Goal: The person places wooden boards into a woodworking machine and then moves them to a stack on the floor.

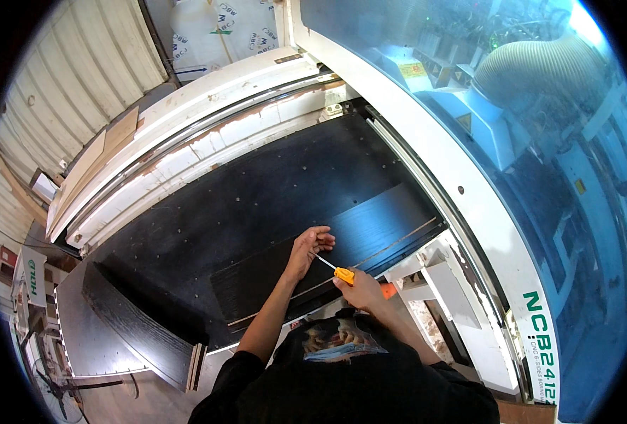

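Note:
My right hand [363, 291] grips a screwdriver by its yellow handle [344, 275]. The thin metal shaft [324, 261] points up and left toward my left hand [309, 249]. That hand's fingers are curled, and the shaft's tip reaches them; what lies between the fingers, if anything, is too small to make out. Both hands are above a long black wood-grain board [373, 225], which lies flat near the front edge of the black machine table [257, 191]. The board's near long edge carries a thin light line.
Dark boards [140, 321] are stacked at the left on a grey side table [91, 339]. A white machine housing [462, 191] with a blue window stands to the right. A white beam with a rail [207, 138] runs along the far side. Something orange [388, 290] sits by my right wrist.

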